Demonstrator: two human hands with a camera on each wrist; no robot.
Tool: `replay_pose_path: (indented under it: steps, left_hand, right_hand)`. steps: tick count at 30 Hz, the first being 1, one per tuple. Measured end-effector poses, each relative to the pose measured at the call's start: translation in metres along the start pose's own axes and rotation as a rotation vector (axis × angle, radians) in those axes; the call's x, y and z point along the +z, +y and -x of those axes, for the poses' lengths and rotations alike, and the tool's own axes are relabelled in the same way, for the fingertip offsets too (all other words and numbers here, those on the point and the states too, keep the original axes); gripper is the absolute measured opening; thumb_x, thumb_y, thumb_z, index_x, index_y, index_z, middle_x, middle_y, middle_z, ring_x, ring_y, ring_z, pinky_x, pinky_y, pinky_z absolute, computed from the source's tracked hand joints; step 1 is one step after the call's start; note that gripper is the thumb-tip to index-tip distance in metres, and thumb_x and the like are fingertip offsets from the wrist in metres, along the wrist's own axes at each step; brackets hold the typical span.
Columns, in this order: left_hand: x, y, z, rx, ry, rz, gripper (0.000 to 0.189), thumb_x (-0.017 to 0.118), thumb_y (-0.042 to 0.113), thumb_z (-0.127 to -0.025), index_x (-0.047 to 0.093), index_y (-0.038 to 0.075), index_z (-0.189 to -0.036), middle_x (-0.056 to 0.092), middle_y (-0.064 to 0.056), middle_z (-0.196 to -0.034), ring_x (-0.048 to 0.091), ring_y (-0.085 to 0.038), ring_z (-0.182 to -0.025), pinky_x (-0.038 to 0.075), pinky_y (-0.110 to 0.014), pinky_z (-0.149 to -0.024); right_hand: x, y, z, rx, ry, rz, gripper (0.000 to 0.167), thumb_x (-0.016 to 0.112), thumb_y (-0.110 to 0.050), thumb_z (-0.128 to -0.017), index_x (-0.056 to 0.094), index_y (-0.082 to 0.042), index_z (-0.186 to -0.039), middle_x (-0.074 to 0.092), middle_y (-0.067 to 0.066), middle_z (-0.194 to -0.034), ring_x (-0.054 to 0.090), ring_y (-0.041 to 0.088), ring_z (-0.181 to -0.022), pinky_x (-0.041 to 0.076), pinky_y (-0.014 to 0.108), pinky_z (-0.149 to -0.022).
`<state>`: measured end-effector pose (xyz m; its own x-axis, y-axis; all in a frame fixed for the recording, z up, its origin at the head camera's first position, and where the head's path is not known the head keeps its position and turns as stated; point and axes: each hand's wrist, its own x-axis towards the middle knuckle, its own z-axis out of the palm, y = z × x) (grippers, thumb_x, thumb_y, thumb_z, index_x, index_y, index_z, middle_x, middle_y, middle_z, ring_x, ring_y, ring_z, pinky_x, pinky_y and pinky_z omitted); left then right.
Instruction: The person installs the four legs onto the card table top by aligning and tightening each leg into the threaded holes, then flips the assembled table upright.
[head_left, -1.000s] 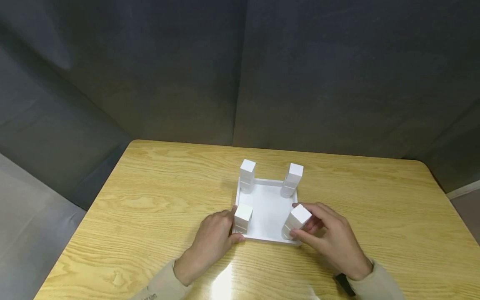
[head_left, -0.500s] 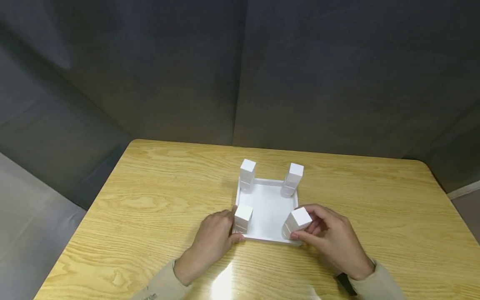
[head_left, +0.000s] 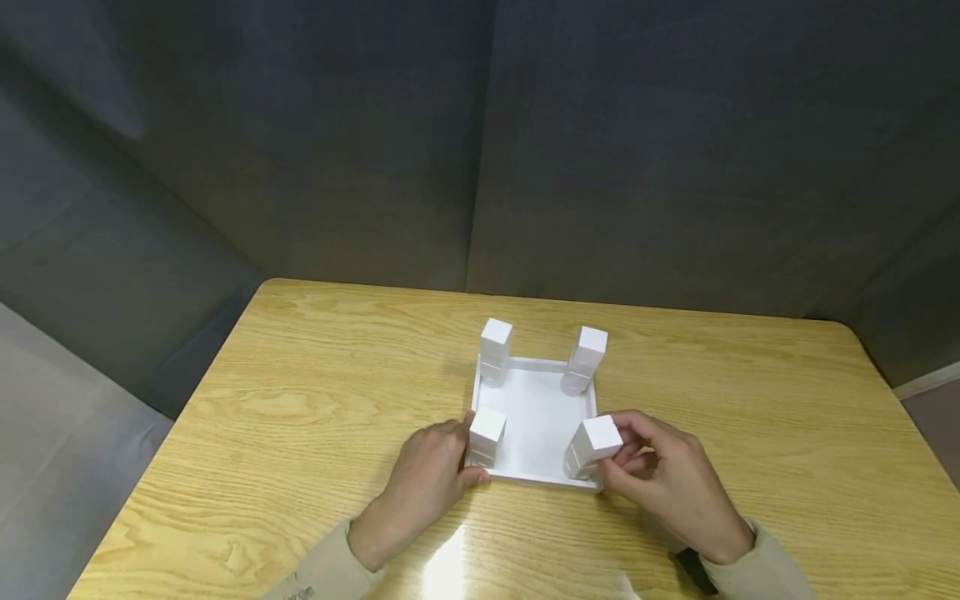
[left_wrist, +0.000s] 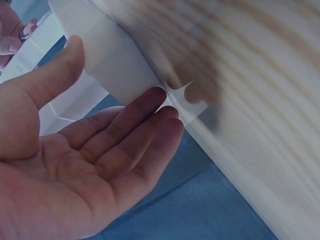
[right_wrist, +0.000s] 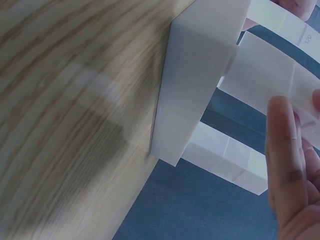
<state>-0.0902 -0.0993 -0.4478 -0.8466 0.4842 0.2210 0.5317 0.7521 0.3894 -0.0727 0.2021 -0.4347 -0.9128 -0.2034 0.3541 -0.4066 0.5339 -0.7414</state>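
A shallow white square tray (head_left: 534, 425) lies on the table with an upright white post at each corner. My left hand (head_left: 426, 477) rests against its front left corner, beside the front left post (head_left: 487, 440). In the left wrist view, the left fingers are loosely extended along the tray wall (left_wrist: 112, 60), with the thumb at another side. My right hand (head_left: 667, 483) pinches the front right post (head_left: 591, 450) between thumb and fingers; this post leans slightly right. The right wrist view shows right fingertips (right_wrist: 280, 107) on that post, near its seam.
The back left post (head_left: 495, 350) and back right post (head_left: 586, 357) stand at the tray's far corners. The wooden table (head_left: 322, 375) extends on both sides. A dark curtain (head_left: 480, 150) hangs behind its far edge.
My right thumb and fingers have shifted slightly right along the front right post, whose top has turned and tipped a little. The left hand and tray have stayed put.
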Motion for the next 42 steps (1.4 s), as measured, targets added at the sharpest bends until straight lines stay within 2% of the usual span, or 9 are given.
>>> replay_pose_path:
  steps: [5,11,14,20,25,30,34,42]
  left_hand:
    - [0.0001,-0.0002,0.0,0.002,-0.001,-0.001,0.083,0.096,0.02,-0.076,0.058,-0.025,-0.135,0.075,-0.029,-0.113,0.078,-0.036,-0.097,0.065,-0.051,-0.089]
    - [0.0005,-0.0006,0.0007,0.012,0.006,-0.001,0.083,0.095,0.019,-0.076,0.057,-0.026,-0.134,0.074,-0.031,-0.116,0.078,-0.038,-0.1,0.064,-0.053,-0.091]
    - [0.0006,-0.0007,0.0008,0.017,0.01,-0.006,0.082,0.095,0.02,-0.076,0.058,-0.026,-0.134,0.074,-0.032,-0.114,0.078,-0.038,-0.098,0.065,-0.052,-0.09]
    - [0.0006,-0.0007,0.0003,0.016,0.011,-0.005,0.083,0.096,0.02,-0.075,0.058,-0.026,-0.133,0.075,-0.031,-0.11,0.079,-0.038,-0.094,0.066,-0.049,-0.088]
    - [0.0007,-0.0009,0.0006,0.022,0.013,-0.001,0.083,0.095,0.02,-0.075,0.058,-0.026,-0.133,0.074,-0.032,-0.112,0.079,-0.038,-0.096,0.065,-0.05,-0.089]
    - [0.0008,-0.0011,0.0012,0.033,0.019,-0.006,0.083,0.095,0.02,-0.076,0.057,-0.027,-0.133,0.073,-0.033,-0.115,0.078,-0.039,-0.099,0.065,-0.052,-0.091]
    - [0.0004,-0.0009,0.0014,0.028,0.015,-0.007,0.083,0.095,0.02,-0.076,0.057,-0.027,-0.133,0.073,-0.033,-0.114,0.078,-0.039,-0.099,0.065,-0.053,-0.091]
    - [0.0,-0.0007,0.0011,0.028,0.016,-0.004,0.083,0.095,0.02,-0.075,0.057,-0.027,-0.133,0.074,-0.033,-0.114,0.078,-0.039,-0.098,0.064,-0.053,-0.091]
  right_hand:
    - [0.0001,-0.0004,-0.0013,0.04,0.0,0.021,0.041,0.091,0.012,-0.078,0.073,-0.002,-0.111,0.069,-0.003,-0.09,0.067,0.006,-0.075,0.063,0.026,-0.062]
    - [0.0007,0.0001,-0.0006,0.013,0.019,0.071,0.043,0.097,0.008,-0.074,0.069,-0.008,-0.103,0.066,-0.005,-0.092,0.066,0.008,-0.076,0.062,0.027,-0.064]
    - [0.0009,-0.0002,-0.0009,0.027,0.02,0.084,0.042,0.098,0.003,-0.075,0.068,-0.009,-0.102,0.068,-0.006,-0.093,0.066,0.009,-0.076,0.061,0.028,-0.065]
    - [0.0018,-0.0009,-0.001,0.067,0.004,0.068,0.045,0.1,-0.003,-0.076,0.071,-0.007,-0.11,0.07,-0.008,-0.088,0.065,0.007,-0.074,0.061,0.03,-0.065]
    - [0.003,0.0004,0.0001,0.018,0.005,0.071,0.053,0.101,-0.005,-0.076,0.075,-0.006,-0.122,0.072,-0.007,-0.096,0.065,0.007,-0.077,0.061,0.028,-0.066]
    - [0.0035,0.0012,0.0006,0.002,-0.001,0.081,0.053,0.101,-0.009,-0.074,0.076,-0.006,-0.122,0.072,-0.005,-0.1,0.065,0.005,-0.077,0.06,0.026,-0.065]
    - [0.0034,0.0009,0.0007,0.017,-0.005,0.059,0.052,0.1,-0.006,-0.074,0.075,-0.005,-0.12,0.071,-0.006,-0.093,0.065,0.004,-0.075,0.06,0.025,-0.063]
    - [0.0023,0.0007,0.0021,0.008,0.003,-0.003,0.046,0.09,0.016,-0.077,0.073,0.0,-0.117,0.071,-0.004,-0.094,0.066,0.006,-0.077,0.062,0.026,-0.066]
